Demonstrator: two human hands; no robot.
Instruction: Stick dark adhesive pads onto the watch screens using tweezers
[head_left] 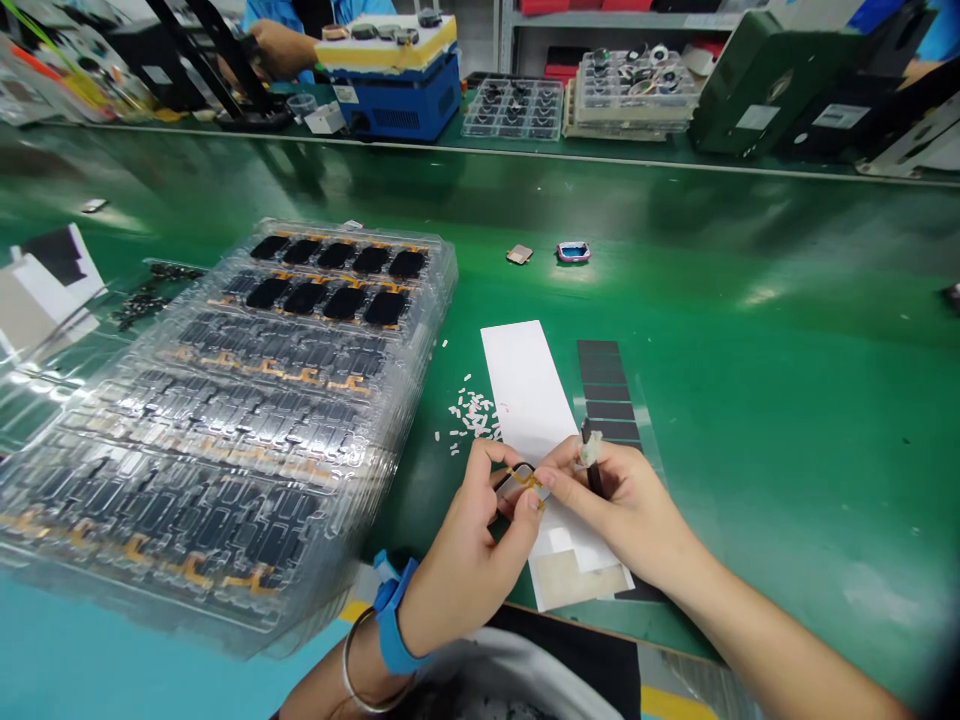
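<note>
"Ribbon (527,476) looks thin to me. Where exactly is it?"

"It is on the small flat part (511,487), which is above the white sheet (529,375). The left hand (480,545) grips this part between thumb and finger. The right hand (637,500) has its fingertips at the ribbon, and it also grasps a dark slim tool (595,480)."

"What could go wrong, in your opinion?"

"If the two hands pull unequally, I think the ribbon could crease or tear. Also the tool is near, so a careless turn of the right hand could scratch the part."

"And the white scraps (472,415), just left of the white sheet?"

"They lie loose. If the left hand brushes them, they could scatter, or one could stick to the part."

"The clear trays (411,395), farther left of the sheet?"

"They are stacked. A bump from the left arm could shift them, I suppose."
</note>
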